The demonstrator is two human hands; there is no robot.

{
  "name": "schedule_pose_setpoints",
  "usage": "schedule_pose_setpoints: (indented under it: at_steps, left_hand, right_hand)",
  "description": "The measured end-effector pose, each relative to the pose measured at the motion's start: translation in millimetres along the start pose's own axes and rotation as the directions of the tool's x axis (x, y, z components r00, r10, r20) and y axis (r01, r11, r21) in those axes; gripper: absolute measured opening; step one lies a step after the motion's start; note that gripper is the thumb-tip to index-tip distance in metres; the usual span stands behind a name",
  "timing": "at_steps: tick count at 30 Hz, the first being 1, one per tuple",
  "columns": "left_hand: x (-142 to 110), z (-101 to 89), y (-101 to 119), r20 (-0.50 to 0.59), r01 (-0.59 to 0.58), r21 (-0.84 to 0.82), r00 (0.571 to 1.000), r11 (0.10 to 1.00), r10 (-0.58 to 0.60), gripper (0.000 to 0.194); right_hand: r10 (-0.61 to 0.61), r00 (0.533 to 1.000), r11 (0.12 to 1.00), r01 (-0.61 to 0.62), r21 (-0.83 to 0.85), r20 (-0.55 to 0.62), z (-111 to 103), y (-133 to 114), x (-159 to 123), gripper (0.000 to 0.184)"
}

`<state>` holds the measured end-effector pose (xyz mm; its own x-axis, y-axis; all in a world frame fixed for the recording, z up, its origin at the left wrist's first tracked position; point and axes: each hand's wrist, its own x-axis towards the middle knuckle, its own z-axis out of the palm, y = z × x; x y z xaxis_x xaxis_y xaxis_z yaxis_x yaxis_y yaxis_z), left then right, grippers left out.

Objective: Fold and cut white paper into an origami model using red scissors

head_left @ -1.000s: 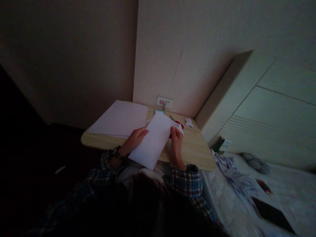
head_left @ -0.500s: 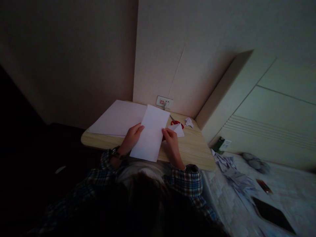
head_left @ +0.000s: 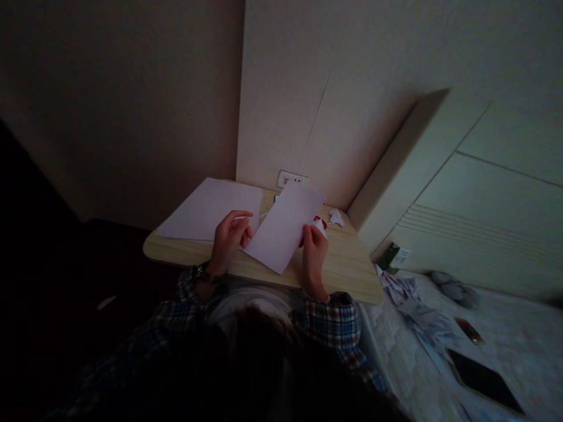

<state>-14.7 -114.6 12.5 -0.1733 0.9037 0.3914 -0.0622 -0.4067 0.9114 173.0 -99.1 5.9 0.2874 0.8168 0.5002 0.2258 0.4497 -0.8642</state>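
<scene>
While the right hand (head_left: 314, 253) is pinching the white rectangular paper sheet (head_left: 287, 227) between both hands, apparently to steady it, I'm watching the left hand (head_left: 229, 236) hovering, released, above the pale wooden worktop (head_left: 349, 268).

Dim light, near-black lower left, shaded side on headboard (head_left: 497, 176), blurred, stretched outer edges

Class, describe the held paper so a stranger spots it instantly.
Find the wooden table against the wall. Over its middle, the right hand grips a white sheet by one edge. Unlike the larger paper lying flat at left, it is held up.
</scene>
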Motion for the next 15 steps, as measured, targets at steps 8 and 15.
schedule_pose_setpoints:
  at_steps: [8,15]
  left_hand:
    - [0.0,4.8,-2.8,0.361,0.115,-0.117,0.930,0.986,-0.065,0.045]
    - [-0.9,6.1,-1.4,0.343,0.090,-0.129,0.939,0.988,-0.040,0.052]
  right_hand:
    - [-0.058,0.973,0.981,0.015,0.194,0.222,6.0,-11.7,-5.4,0.026]
    - [-0.177,0.873,0.971,0.080,0.225,0.454,4.9,-12.9,-7.8,0.028]
